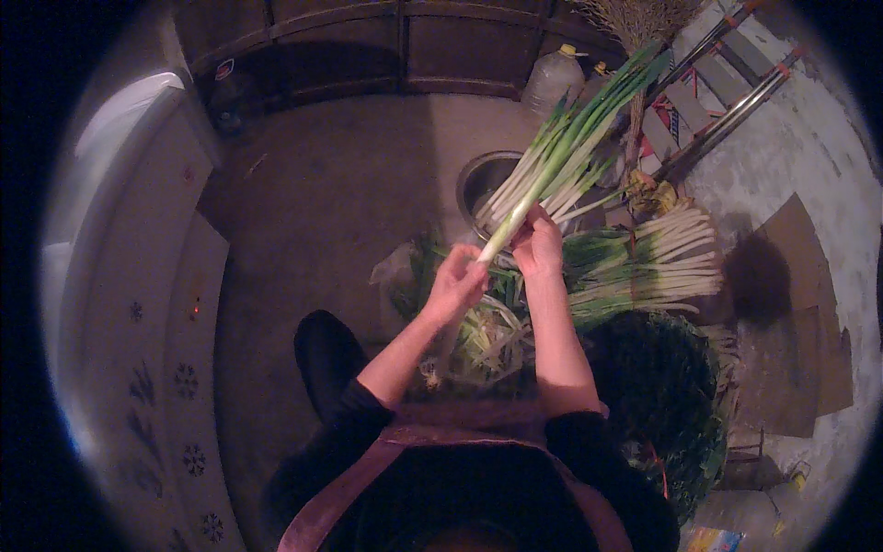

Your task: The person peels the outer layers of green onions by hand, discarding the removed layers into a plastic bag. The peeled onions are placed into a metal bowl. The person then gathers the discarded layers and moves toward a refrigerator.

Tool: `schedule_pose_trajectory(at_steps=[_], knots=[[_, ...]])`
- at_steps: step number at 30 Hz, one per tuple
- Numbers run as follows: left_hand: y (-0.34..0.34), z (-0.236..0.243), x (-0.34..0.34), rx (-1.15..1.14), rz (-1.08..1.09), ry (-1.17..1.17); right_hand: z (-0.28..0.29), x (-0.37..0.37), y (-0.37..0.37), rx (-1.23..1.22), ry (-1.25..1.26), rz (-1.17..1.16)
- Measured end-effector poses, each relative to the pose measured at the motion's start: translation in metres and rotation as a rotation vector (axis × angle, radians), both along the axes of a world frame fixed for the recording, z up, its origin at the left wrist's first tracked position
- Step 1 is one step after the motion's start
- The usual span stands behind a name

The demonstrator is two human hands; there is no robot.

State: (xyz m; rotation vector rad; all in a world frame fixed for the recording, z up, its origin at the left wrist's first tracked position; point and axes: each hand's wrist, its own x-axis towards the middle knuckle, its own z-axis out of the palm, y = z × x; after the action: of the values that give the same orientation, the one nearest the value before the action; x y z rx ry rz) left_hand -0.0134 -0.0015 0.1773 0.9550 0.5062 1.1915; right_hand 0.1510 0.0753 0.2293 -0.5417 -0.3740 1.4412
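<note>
A long green onion (520,213) slants up and away from me, its pale lower end toward me. My left hand (460,278) is closed around that lower end. A little higher up, my right hand (538,244) has its fingers wrapped round the same stalk. Beyond my hands, more green onions (504,195) lie over a metal basin (465,184), white ends near and green tops pointing far right; the held one partly overlaps them. Below my hands sits a heap of onion peelings and trimmings (492,342), partly hidden by my forearms.
A big bundle of green onions (676,253) lies to the right, above a dark green leafy heap (653,405). A clear jug (554,78), a straw broom (636,23) and a metal ladder (736,110) stand at the back. A white appliance (147,276) lines the left.
</note>
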Motion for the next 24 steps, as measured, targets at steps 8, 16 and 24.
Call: schedule_pose_trajectory(at_steps=[8,16,24], knots=[[0.025,0.011,-0.004,-0.149,-0.152,0.074,0.003,0.009,0.018,-0.032,-0.108,-0.145],[0.028,0.012,0.002,-0.029,-0.078,0.083,-0.021,0.019,0.032,-0.081,-0.155,-0.278],[0.051,-0.012,-0.011,-0.042,0.152,0.353,-0.061,0.022,-0.006,-0.179,-0.084,-0.189]])
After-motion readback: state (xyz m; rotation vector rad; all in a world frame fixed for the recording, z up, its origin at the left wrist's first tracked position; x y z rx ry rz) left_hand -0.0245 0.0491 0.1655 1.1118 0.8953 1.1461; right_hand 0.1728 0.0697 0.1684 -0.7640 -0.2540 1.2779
